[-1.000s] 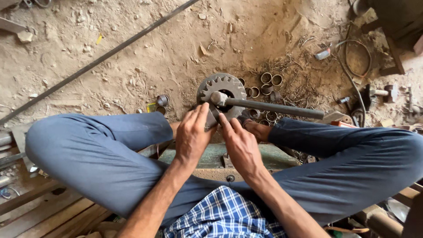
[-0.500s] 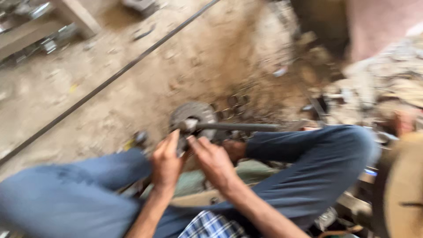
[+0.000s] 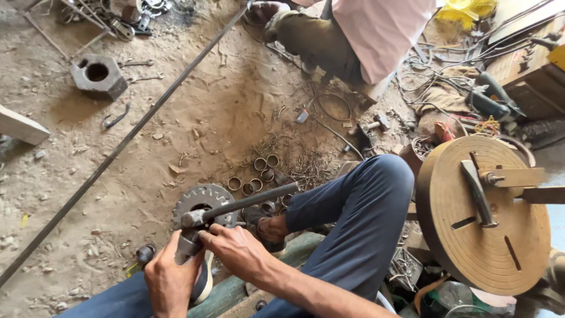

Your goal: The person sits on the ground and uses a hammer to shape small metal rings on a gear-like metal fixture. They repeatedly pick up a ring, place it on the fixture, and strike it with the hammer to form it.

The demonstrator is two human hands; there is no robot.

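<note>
The view is sitting further back and turned to the right compared with a second ago: the toothed gear wheel that was lying in the middle of the picture is now showing low and left of centre, and a second person in a pale pink shirt, crouching at the top, and a large round brown disc with slots at the right have come into view. The hands are staying on the same tool as before, though the sharp blur of half a second ago has gone.

The left hand is gripping from below, its fingers curled together around the grey metal piece just under the head of the tool. The right hand is lying just beside it, fingers closed over the same piece where the dark steel bar is joining it. The bar is running up and to the right from the fingertips, tilted, crossing in front of the gear wheel.

No package or label is readable; a small yellow scrap is lying on the dirt just left of the left hand, and yellow material is bunching at the top right corner.

The gear wheel is looking dull grey and dusty, with even teeth around its rim and a dark hole in the middle, lying just beyond the fingertips. Several small metal rings are resting on the sand just past it.
</note>
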